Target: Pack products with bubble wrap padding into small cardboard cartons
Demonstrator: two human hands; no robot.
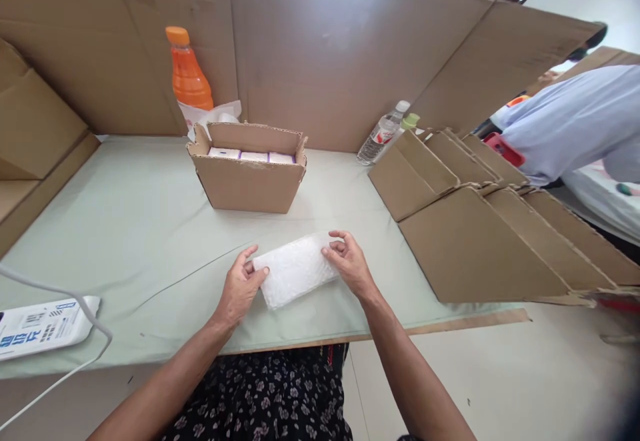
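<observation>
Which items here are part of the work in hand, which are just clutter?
In hand: bubble-wrapped packet, held by left hand and right hand; open box of white packs; stack of flat cartons.

Lying about: orange bottle, water bottle, white pouch, cable.

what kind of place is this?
Likely a packing bench in a small workshop. Both hands, left hand and right hand, hold a bubble-wrap packet; an open carton holds small boxes, and flat cardboard blanks are stacked at right.
</observation>
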